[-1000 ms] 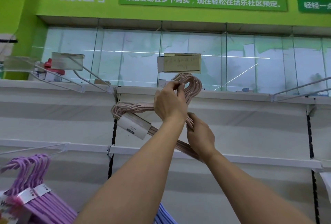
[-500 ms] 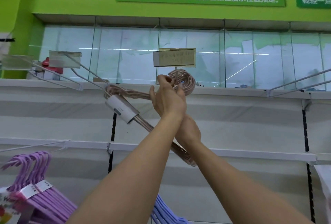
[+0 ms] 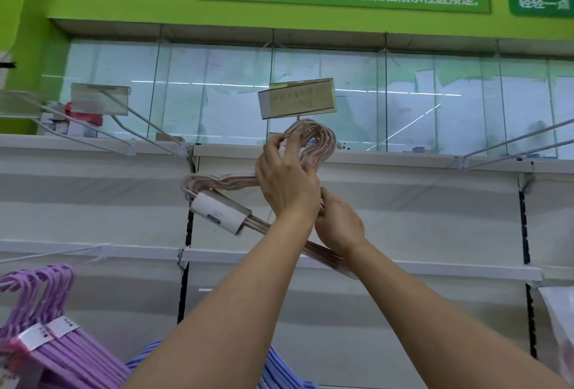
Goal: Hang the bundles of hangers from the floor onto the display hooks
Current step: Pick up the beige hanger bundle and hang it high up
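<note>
We held the pink bundle of hangers (image 3: 223, 182) up high against the white shelving, just below the price tag holder (image 3: 298, 99) that fronts the middle display hook. Our left hand (image 3: 287, 183) pinched the curved tops of the hangers between thumb and fingers, steering them toward the hook, while our right hand (image 3: 338, 224) gripped the lower arm of the bundle from underneath, our forearms crossed. A white paper sleeve (image 3: 219, 213) bound the bundle on its left side.

We judged the hanging step unfinished: we could not tell whether the curved tops had caught the rod behind the tag holder. The risk, as we saw it, was that only some of the tops would catch the rod and the others would slip off, tipping the bundle out of our hands; the tag holder also blocked our sight of the rod's tip, so we could easily have bumped it.

Room around us was fair. The shelf edge (image 3: 403, 161) ran just behind the hanger tops, the neighbouring wire hooks (image 3: 146, 121) and (image 3: 512, 146) stood well apart on either side, and purple hangers (image 3: 43, 336) and blue hangers (image 3: 279, 370) hung lower down.
</note>
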{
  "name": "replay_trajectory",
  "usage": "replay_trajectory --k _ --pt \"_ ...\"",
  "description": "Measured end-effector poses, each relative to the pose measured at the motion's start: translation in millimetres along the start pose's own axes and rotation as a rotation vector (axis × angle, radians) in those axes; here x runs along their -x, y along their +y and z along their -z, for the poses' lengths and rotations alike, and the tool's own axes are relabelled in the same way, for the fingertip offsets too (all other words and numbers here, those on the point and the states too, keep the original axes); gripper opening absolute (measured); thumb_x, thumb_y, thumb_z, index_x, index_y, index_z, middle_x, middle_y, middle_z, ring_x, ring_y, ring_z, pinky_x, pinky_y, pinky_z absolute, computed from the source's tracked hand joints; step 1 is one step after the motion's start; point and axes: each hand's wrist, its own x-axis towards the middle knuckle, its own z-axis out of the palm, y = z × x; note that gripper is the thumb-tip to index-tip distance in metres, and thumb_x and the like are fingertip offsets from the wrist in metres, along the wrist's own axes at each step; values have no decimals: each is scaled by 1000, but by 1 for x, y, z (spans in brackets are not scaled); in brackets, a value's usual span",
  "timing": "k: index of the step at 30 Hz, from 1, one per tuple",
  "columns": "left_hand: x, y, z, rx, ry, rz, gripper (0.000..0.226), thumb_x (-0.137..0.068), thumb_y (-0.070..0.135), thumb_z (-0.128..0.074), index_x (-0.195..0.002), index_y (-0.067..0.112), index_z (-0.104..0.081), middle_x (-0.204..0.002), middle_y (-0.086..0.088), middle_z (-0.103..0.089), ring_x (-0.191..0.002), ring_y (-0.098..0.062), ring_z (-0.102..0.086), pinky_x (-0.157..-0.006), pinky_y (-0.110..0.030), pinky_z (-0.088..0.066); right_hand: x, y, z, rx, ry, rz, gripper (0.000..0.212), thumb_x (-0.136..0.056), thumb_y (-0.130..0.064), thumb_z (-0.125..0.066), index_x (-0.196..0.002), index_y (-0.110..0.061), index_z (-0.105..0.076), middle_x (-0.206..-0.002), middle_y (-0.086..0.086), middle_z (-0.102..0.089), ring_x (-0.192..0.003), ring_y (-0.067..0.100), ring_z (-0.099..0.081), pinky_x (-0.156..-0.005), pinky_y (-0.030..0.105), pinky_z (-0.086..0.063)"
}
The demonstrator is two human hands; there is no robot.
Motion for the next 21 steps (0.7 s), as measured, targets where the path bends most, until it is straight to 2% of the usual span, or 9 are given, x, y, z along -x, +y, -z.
replay_trajectory --k 4,8,12,14,17,19,21 --pt "-5 -4 3 11 -32 8 48 -83 17 -65 -129 24 -54 -125 -5 -46 -119 -24 -43 -102 -36 -32 -5 -7 -4 87 -88 49 32 -90 -13 -43 -120 -24 -51 -113 4 -65 -102 31 -60 -69 33 -39" --pt "-12 -15 5 1 -86 -67 48 -85 10 -60 -130 24 -50 -126 -1 -51 -115 -23 -45 -95 -33 -35 1 -1 -10 210 60 73 50 -82 -4 -42 -126 -26 -47 -107 10 -65 -99 35 -58 -70 36 -34" --pt "-12 -21 3 41 -93 -106 51 -83 7 -60 -131 23 -51 -125 -3 -51 -114 -24 -45 -96 -34 -36 -1 8 -9 289 158 110 61 -84 -4 -40 -137 -35 -39 -103 4 -61 -99 29 -56 -73 34 -24" --pt "-14 -22 2 7 -44 -111 49 -82 7 -61 -126 25 -54 -126 -3 -48 -115 -24 -44 -98 -36 -36 -3 13 -5 328 168 142 63 -84 -4 -40 -138 -37 -39 -100 1 -61 -96 26 -56 -75 34 -24" --pt "-17 -27 2 40 -24 -130 44 -79 2 -59 -118 23 -58 -124 -2 -50 -114 -22 -48 -100 -39 -39 -7 22 3 322 120 164 64 -85 -3 -41 -138 -38 -40 -106 0 -63 -101 25 -55 -82 34 -27" --pt "-21 -30 3 208 -34 -51 43 -78 -3 -53 -115 18 -54 -116 -1 -55 -107 -21 -52 -92 -41 -45 -12 26 9 273 72 164 60 -89 -4 -41 -138 -38 -42 -113 0 -65 -106 25 -55 -86 34 -28" --pt "-26 -32 5 322 -71 133 45 -83 3 -51 -125 18 -45 -121 -1 -54 -110 -20 -51 -92 -40 -46 -13 28 12 255 21 163 53 -93 -8 -42 -136 -38 -43 -117 0 -66 -111 25 -55 -87 34 -28"
